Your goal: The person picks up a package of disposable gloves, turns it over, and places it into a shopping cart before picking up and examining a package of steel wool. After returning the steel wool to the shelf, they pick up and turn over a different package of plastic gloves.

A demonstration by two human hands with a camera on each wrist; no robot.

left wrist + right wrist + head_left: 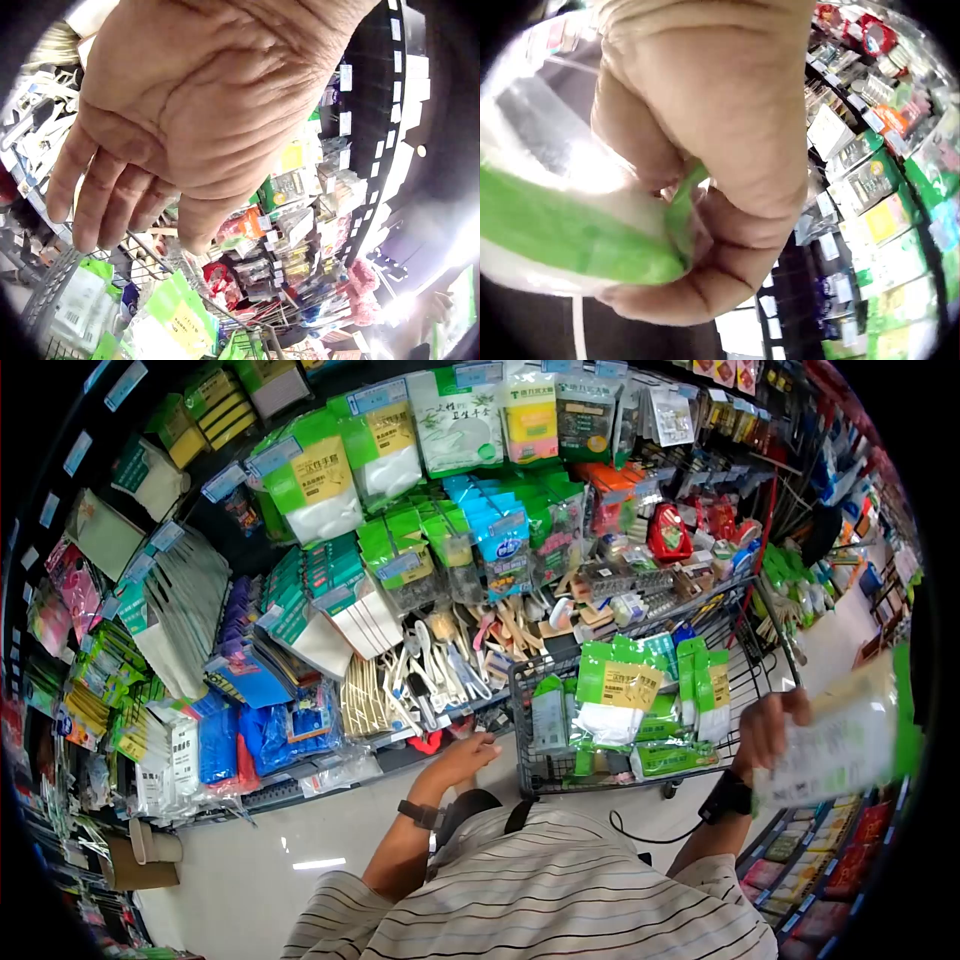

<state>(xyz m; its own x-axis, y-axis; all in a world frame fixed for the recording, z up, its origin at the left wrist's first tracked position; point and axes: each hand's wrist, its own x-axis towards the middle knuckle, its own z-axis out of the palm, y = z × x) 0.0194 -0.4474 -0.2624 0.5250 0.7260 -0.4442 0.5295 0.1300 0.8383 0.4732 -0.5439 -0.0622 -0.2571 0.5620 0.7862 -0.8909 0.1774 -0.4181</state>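
My right hand (765, 735) is raised to the right of the cart. It pinches a flat plastic packet (835, 745), white with printing and a green end, blurred in the head view. In the right wrist view, thumb and fingers curl round the edge of this green-and-white packet (577, 232). My left hand (465, 762) holds nothing. Its fingers stay loosely extended, palm toward the camera in the left wrist view, between the lower shelf and the cart. Green-and-white glove packets (620, 690) fill part of the wire shopping cart (522, 765), some upright and some lying flat.
Shelves ahead hold hanging glove packets (315, 475), blue pouches (500, 535) and a row of white utensils (415, 680). Blue bundled bags (265, 735) sit at the lower left. More packed racks (830, 850) stand at the lower right. Pale tiled floor (250, 875) lies below.
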